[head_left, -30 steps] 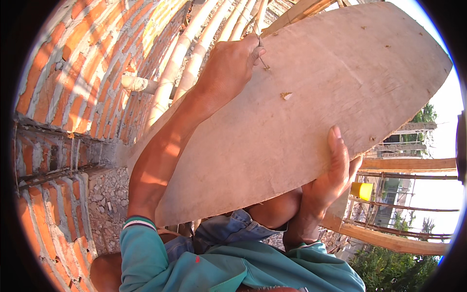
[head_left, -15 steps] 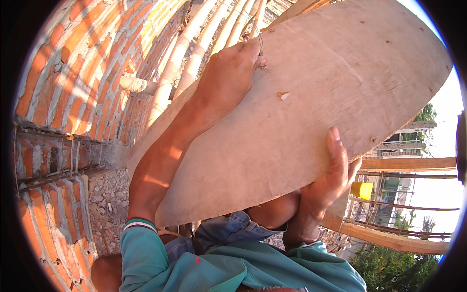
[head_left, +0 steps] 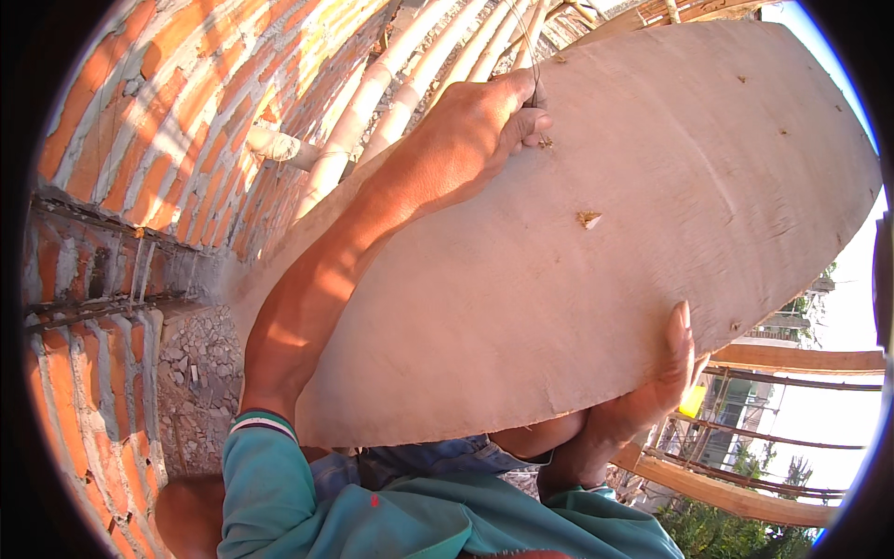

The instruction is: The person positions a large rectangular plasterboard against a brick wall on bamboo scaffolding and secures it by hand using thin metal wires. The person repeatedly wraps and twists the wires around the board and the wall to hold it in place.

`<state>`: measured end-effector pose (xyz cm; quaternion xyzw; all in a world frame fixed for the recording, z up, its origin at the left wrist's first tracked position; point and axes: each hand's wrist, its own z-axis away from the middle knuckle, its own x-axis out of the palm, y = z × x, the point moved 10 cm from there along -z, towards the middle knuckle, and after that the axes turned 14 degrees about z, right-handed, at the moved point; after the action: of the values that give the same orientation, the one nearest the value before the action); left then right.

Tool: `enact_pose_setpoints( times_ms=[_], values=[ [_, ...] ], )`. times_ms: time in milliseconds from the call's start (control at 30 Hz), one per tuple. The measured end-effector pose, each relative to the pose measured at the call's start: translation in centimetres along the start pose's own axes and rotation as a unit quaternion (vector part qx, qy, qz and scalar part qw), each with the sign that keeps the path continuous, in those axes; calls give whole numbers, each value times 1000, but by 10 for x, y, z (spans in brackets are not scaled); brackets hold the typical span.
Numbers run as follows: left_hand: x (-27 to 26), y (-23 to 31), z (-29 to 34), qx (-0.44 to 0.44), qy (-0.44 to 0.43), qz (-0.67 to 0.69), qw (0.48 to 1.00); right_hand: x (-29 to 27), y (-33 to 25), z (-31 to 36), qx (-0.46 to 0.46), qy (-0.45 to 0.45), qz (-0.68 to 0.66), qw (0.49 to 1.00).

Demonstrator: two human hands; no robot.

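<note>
A large plywood board [head_left: 484,307], pale brown and worn, lies slantwise in front of me and covers most of the view. My left hand [head_left: 489,116] reaches across it to the far edge, fingers closed in a pinch on a thin wire [head_left: 534,47] that runs up from them. Just below the fingertips a small splintered hole [head_left: 546,143] marks the surface; another chipped spot [head_left: 589,220] sits nearer the middle. At the near right edge, my right hand [head_left: 656,387] grips the board, thumb on its face, the other fingers mostly hidden behind.
Brick walls [head_left: 177,140] rise on the left, with rubble [head_left: 197,382] at their foot. Bamboo poles [head_left: 372,93] run behind the board. On the right are wooden beams [head_left: 792,359], thin rods and a partly hidden yellow container [head_left: 692,402]. Green plants [head_left: 736,517] grow below.
The board and both hands appear shifted right and slightly down in the view. The yellow container is now more covered by the right hand. Both holds look the same.
</note>
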<state>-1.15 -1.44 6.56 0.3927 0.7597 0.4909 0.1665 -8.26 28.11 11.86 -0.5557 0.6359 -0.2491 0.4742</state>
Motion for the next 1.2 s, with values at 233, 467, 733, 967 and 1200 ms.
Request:
enact_pose_setpoints(
  times_ms=[233, 467, 733, 967, 1200],
  values=[
    [-3, -3, 2, 16, 9, 49, 999, 13, 7, -2, 103, -27, -151, 983],
    [2, 5, 4, 109, 10, -56, 992, 23, 1, -1, 107, -29, -130, 985],
    [9, 20, 8, 167, 8, -148, 975, 23, -2, 0, 102, 14, -123, 987],
    [16, 38, 17, 252, -17, -265, 931, 29, 1, 0, 106, -7, -157, 982],
    [7, 35, 18, 244, -3, -227, 943, 18, 0, -2, 68, -10, -130, 989]
  ],
)
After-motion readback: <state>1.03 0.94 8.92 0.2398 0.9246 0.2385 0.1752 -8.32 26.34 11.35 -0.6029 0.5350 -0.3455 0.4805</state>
